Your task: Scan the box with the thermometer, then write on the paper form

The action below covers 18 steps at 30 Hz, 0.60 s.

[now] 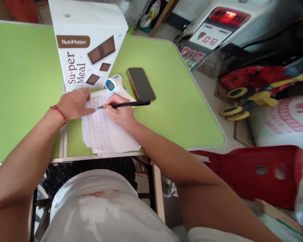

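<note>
Two hands were recorded at work on a stack of printed sheets (101, 134) lying on the green bench (171, 101), close to its near edge.

Item 1: right hand (120, 112). Its fingers were closed around a black pen (126, 104), grasped near the writing end. The pen's long axis ran nearly level across the view, the tip pointing toward the person's left and touching the top sheet near its upper edge, the cap end pointing right, toward the phone.

Item 2: left hand (74, 104), with a red string bracelet (59, 112) at the wrist. It lay flat, fingers loosely spread and released, pressing on the upper left corner of the sheets, gripping nothing. Its fingertips were just beside the pen tip.

Item 3: sheets. White, covered in dense rows of small print, too small to read. The stack's long axis ran away from the person, slightly fanned at the near end.

Item 4: white box (88, 47) marked "NutriMotion Su-per Meal", upright, just behind the left hand and touching the far edge of the sheets.

Item 5: white and blue infrared thermometer (114, 84), lying just beyond the right hand, between box and phone.

Item 6: dark phone (140, 84) in a brown case, screen up, beside the thermometer, its near end close to the pen's cap end.

Item 7: red plastic chair (255, 171), off the bench at the person's right.
</note>
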Tool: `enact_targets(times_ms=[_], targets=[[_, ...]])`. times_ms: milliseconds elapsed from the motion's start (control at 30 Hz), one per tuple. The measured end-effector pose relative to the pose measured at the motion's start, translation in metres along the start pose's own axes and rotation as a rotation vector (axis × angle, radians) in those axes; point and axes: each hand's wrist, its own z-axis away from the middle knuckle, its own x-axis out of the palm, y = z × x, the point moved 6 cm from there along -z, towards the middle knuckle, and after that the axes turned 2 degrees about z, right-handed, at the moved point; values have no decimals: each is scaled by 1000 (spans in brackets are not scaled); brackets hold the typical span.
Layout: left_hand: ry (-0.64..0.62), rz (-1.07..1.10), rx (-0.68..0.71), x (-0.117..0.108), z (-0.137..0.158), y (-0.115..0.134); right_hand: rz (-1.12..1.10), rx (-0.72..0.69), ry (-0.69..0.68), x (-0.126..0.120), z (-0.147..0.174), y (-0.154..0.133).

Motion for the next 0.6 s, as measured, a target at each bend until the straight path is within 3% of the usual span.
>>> enact_targets(times_ms=[600], targets=[[12, -9, 14, 0, 0, -1, -7, 39, 34, -3, -2, 2]])
